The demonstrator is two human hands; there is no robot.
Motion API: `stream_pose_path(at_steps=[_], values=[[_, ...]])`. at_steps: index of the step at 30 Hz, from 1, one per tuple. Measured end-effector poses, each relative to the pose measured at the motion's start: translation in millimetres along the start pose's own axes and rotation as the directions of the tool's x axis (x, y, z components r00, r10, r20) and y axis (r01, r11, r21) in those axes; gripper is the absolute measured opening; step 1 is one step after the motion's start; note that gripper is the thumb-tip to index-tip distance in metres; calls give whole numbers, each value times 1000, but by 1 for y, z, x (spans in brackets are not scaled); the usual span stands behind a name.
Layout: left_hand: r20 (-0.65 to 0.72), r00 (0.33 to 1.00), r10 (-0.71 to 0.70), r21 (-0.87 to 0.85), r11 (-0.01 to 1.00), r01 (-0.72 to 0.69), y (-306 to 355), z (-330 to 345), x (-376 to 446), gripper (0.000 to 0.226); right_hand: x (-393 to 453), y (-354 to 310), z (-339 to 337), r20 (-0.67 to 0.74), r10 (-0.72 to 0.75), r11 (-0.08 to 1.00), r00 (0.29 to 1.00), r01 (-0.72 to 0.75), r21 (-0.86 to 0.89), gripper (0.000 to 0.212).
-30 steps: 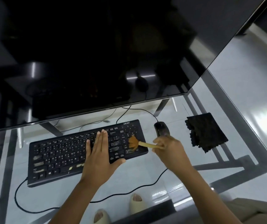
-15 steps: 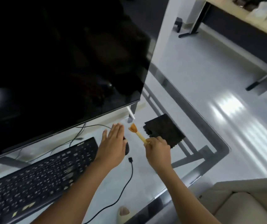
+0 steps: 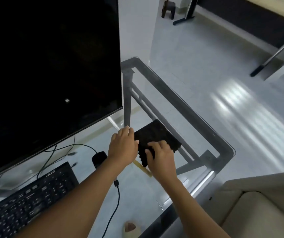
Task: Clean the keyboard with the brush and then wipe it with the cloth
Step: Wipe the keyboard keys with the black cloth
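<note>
Hands (image 3: 161,156) over half-hidden cloth (image 3: 158,134)

keyboard (image 3: 26,200): we saw its left end cut by the frame edge | brush (image 3: 142,168): bristle end hidden under left hand (image 3: 123,146) beside cloth (image 3: 156,136) | key legends: too blurred for us

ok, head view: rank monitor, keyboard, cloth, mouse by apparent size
1. monitor, largest by far, though cut off by the frame.
2. keyboard, partly cropped and hidden by the left arm.
3. cloth, partly covered by both hands.
4. mouse, smallest, partly hidden by the left wrist.
</note>
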State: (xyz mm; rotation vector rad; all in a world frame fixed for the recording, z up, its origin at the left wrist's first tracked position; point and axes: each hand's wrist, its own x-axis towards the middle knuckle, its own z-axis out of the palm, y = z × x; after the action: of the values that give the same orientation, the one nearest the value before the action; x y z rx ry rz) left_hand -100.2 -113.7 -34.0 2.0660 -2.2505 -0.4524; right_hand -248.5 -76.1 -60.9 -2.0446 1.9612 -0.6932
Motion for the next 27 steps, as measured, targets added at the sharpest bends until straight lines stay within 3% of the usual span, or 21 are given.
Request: stream_pose_path(at_steps=[6, 12, 18, 22, 27], values=[[-41, 999, -22, 5, 1000, 22, 4, 7, 3, 52, 26, 13, 10, 85, -29, 991, 996, 40, -129, 54], [-39, 999, -3, -35, 999, 2, -10, 13, -19, 56, 31, 17, 24, -53, -74, 991, 996, 67, -119, 27], [-125, 991, -46, -79, 996, 36, -45, -1, -65, 56, 32, -11, 8, 8, 26, 987, 1000, -27, 158, 25], [-204, 967, -154, -79, 987, 141, -90, -12, -120, 61, 16, -74, -1, 57, -124, 934, 991, 97, 345, 25], [-261, 909, -324, -98, 946, 309, -160, -23, -198, 58, -22, -164, 18, 78, -387, 855, 919, 325, 405, 29]])
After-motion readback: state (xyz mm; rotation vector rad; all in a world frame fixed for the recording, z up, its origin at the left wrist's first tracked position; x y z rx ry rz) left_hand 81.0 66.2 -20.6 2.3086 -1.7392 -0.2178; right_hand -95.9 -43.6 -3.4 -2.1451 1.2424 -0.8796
